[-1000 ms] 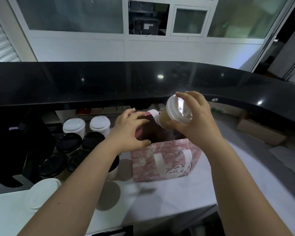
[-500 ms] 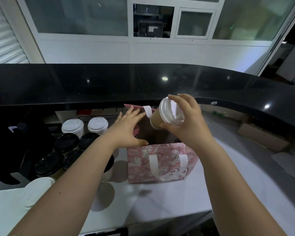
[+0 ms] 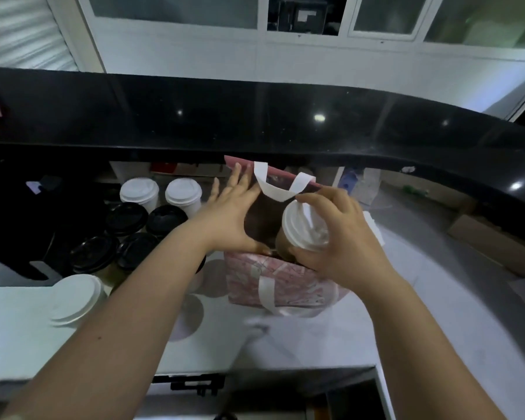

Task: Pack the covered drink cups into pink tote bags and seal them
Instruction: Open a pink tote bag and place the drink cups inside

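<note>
A pink patterned tote bag [image 3: 285,281] with white handles stands open on the white worktop, just in front of me. My right hand [image 3: 343,237] grips a brown drink cup with a white lid [image 3: 303,228], tilted, its base dipping into the bag's mouth. My left hand [image 3: 228,213] is spread flat with fingers apart, pressing the bag's left side and far flap outward. The bag's inside is dark and I cannot see what it holds.
Left of the bag stand several covered cups: two with white lids [image 3: 161,194] at the back, several with black lids [image 3: 125,234] in front, and one white-lidded cup [image 3: 73,298] nearest me. A black raised counter [image 3: 285,116] runs behind. Cardboard boxes [image 3: 491,247] lie at right.
My right hand has brought the cup down from above the bag into its mouth. My left hand has opened flat and pushed the bag's left side wider.
</note>
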A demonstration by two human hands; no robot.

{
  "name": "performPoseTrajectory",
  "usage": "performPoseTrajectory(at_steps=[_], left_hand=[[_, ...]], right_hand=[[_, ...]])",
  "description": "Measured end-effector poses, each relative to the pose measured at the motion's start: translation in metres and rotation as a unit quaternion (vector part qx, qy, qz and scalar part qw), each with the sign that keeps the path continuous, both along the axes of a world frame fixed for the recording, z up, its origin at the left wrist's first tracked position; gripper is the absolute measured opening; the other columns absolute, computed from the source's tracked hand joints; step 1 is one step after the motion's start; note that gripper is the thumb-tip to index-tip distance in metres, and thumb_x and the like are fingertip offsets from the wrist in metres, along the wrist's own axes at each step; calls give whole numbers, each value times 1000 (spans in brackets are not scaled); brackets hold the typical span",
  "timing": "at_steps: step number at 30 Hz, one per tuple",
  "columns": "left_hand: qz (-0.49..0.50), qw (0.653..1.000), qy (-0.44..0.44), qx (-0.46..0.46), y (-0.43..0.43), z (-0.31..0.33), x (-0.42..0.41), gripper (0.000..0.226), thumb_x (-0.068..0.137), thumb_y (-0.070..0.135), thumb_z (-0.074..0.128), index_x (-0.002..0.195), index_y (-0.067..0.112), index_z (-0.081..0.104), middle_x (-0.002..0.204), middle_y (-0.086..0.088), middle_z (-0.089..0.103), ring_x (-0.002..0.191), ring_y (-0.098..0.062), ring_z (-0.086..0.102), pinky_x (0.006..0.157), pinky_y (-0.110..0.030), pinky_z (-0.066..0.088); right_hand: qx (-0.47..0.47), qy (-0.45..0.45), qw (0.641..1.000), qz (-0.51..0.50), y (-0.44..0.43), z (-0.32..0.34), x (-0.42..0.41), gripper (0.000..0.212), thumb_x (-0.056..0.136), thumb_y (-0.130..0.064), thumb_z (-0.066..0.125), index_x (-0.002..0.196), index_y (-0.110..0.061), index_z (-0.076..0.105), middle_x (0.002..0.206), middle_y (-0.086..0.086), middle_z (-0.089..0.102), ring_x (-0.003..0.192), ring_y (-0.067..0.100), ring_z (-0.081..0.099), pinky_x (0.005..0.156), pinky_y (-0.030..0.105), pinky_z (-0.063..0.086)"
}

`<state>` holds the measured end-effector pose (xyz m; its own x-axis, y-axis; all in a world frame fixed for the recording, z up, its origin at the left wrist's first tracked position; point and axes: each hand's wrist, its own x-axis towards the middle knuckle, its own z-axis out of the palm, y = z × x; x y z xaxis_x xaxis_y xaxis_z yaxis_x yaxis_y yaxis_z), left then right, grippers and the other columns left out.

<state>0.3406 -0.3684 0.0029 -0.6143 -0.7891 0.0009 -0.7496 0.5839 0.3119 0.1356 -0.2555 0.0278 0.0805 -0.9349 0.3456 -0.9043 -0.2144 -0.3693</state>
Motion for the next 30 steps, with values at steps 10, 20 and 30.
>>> performPoseTrajectory(at_steps=[10,20,30], left_hand=[[-44,998,-52,8,7,-8,7,143,54,74,75,151,35,-23,153,8,-40,133,-15,-48,114,-53,-20],[-29,994,-100,-35,36,-11,20,145,49,78,64,151,25,-25,151,1,-44,131,-17,-51,113,-58,-17],[-14,994,-98,-37,48,-21,18,147,51,79,69,150,25,-25,151,-1,-40,133,-18,-48,115,-57,-15]], right_hand=[[218,99,970,-51,-21,-21,7,85,71,-39,79,141,-38,30,136,-5,35,120,22,40,91,35,44],[251,33,967,-36,-55,-46,43,91,75,-25,77,148,-20,24,151,8,21,133,35,32,104,45,40],[267,19,963,21,-39,-79,53,96,75,-35,77,152,-23,20,154,7,25,140,32,25,108,37,34]])
